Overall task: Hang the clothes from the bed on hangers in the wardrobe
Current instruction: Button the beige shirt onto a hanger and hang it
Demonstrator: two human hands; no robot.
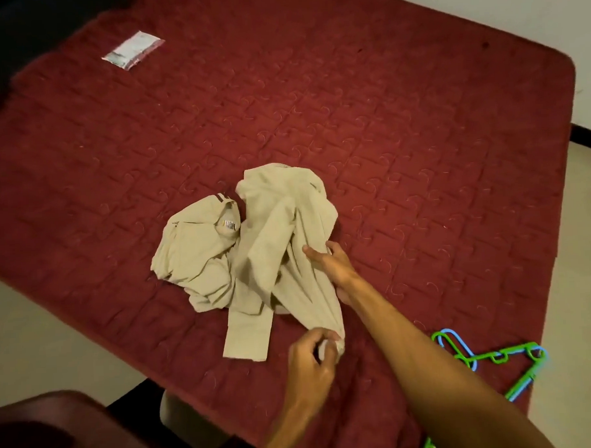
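head view: clothes [251,246] are a crumpled beige heap at mid-bed [419,133], a little toward the near edge. it looks like two pieces. one lies at 9 o'clock of the heap with its collar label up. the other runs from 12 o'clock down to 6 o'clock, with a flat sleeve or leg hanging toward the near edge.

left hand [313,356] is at 6 o'clock of the heap, fist closed round the bunched end of the long piece. right hand [329,261] is at 3 o'clock, reaching in from the lower right. a fold sits between thumb and fingers, which looks like a pinch, though the cloth partly hides the fingers.

hangers [489,357], green and blue plastic, lie on the bed at 4 o'clock, well apart from the heap. a packet [132,49] lies far off at 11 o'clock. the wardrobe is not in view.

handling, as a judgement: thin woven cloth, light, limp, no shape of its own, not fragile, not slippery. it will drape and drag anything tangled with it, so lifting by a bunched end will likely pull the second piece along.

better to take hold at the collar or shoulder seams, one hand on each side. shake it out so the neck opening shows before feeding a hanger in. the plastic hangers are stiff and light, and the hooks look interlocked, so they may snag on each other.
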